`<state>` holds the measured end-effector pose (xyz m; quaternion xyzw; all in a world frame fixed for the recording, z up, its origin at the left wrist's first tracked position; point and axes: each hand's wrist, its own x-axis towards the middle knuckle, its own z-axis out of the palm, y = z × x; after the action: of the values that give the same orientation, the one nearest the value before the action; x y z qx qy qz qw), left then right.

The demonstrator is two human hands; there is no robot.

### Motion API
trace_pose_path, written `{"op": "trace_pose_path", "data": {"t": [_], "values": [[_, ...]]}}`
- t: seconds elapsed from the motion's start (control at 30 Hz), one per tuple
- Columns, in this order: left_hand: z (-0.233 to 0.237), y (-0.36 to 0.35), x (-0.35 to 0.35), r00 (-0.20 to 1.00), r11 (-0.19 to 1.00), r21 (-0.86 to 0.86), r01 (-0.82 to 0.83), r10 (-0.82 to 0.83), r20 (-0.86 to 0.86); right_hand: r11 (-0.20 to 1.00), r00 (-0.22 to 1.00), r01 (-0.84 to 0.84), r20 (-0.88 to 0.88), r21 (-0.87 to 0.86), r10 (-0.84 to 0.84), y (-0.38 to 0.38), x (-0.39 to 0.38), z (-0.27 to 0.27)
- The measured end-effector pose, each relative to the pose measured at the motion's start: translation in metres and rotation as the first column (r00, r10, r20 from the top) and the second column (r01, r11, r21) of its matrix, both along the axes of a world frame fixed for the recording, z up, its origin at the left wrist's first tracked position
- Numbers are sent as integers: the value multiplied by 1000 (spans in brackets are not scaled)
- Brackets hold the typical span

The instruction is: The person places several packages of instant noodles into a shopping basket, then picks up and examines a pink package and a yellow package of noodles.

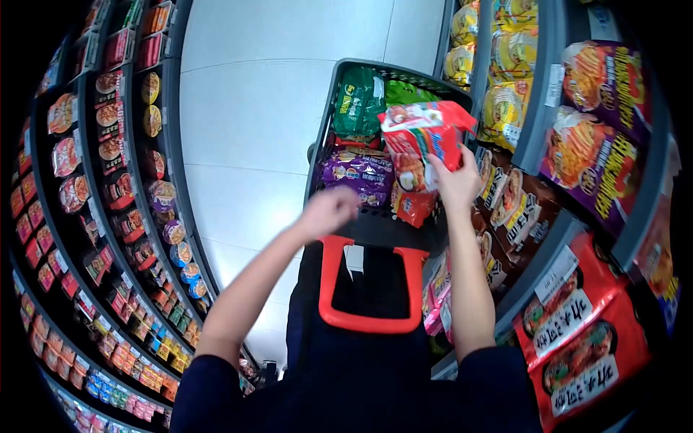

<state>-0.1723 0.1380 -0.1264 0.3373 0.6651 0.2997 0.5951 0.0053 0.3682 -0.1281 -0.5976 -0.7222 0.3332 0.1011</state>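
My right hand (456, 177) grips a red and white noodle packet (422, 130) by its near right end, above the right side of a dark basket (328, 108). Nearer me, my left hand (332, 211) hangs over the basket's left edge, blurred, its fingers curled; what they hold, if anything, cannot be made out. Inside the basket lie a green packet (359, 101), a purple packet (357, 173), a bright green packet (408, 94) partly covered by the held one, and an orange-red packet (413, 206). The basket's red handle (372, 325) points toward my body.
Shelves (170, 108) of cups and packets curve along the left. On the right, close to my right arm, shelves hold yellow packets (505, 112), purple packets (588, 159), brown packets (516, 209) and large red packets (585, 361). Pale floor tiles (245, 130) show between them.
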Motion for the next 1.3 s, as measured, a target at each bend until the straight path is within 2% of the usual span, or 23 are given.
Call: {"op": "trace_pose_path", "data": {"t": [0.03,0.07,0.1,0.13,0.17,0.2,0.23,0.27,0.33,0.37,0.47,0.6,0.63,0.77,0.87,0.93,1.0,1.07,1.17,1.2,1.23,1.27,1.3], "values": [[-33,25,-13,981,997,23,-74,77,-177,991,993,73,-79,-115,-83,-4,13,-5],[-50,56,-22,933,970,36,-242,243,-267,962,974,141,-143,-234,-178,-12,27,-8],[-83,82,-31,880,967,66,-247,253,-401,926,956,159,-182,-342,-232,-20,35,1],[-112,107,-39,808,968,186,-169,244,-537,881,933,172,-215,-441,-289,-29,42,10],[-143,128,-46,723,978,195,-69,184,-666,876,952,167,-156,-453,-262,-41,55,8],[-156,152,-47,618,993,102,-50,112,-778,856,931,151,-221,-495,-292,-52,64,11],[-170,168,-48,549,996,-4,-87,44,-835,824,926,154,-210,-545,-313,-62,70,15],[-180,182,-50,580,964,-212,-158,-83,-810,788,922,154,-200,-596,-332,-71,75,18],[-210,186,-58,715,877,-432,-210,-164,-680,775,924,117,-218,-622,-315,-85,80,23],[-220,182,-57,709,887,-419,-195,-168,-685,816,968,69,-160,-574,-194,-90,87,19],[-226,170,-53,718,879,-450,-156,-213,-663,867,995,-42,-98,-496,-8,-88,81,25],[-187,149,-54,654,973,-210,-92,-100,-749,920,981,-162,-161,-358,110,-80,80,23],[-176,145,-53,618,989,-97,-115,-6,-786,925,979,-176,-160,-338,127,-75,77,27],[-127,147,-53,609,976,78,-206,190,-770,948,980,-169,-153,-270,130,-64,74,30],[-136,144,-52,580,966,138,-219,243,-777,950,981,-132,-176,-283,84,-61,68,23],[-164,141,-50,549,977,76,-198,175,-817,953,984,-132,-152,-274,92,-59,61,16],[-196,132,-51,564,978,-17,-209,106,-819,963,978,-198,-107,-183,181,-55,53,10],[-210,134,-51,600,974,12,-226,149,-786,959,961,-265,-109,-103,254,-50,43,15],[-208,136,-56,612,977,44,-207,164,-774,952,948,-305,-105,-31,300,-50,41,19],[-198,136,-57,610,978,52,-201,167,-774,951,946,-308,-106,-11,305,-49,41,19],[-184,132,-56,600,979,137,-153,202,-774,960,958,-275,-103,-49,269,-50,44,20],[-168,126,-52,644,987,83,-139,154,-750,960,958,-277,-94,-38,272,-49,46,22],[-153,113,-44,640,983,146,-113,185,-746,960,958,-277,-88,-27,274,-48,49,24]]}}
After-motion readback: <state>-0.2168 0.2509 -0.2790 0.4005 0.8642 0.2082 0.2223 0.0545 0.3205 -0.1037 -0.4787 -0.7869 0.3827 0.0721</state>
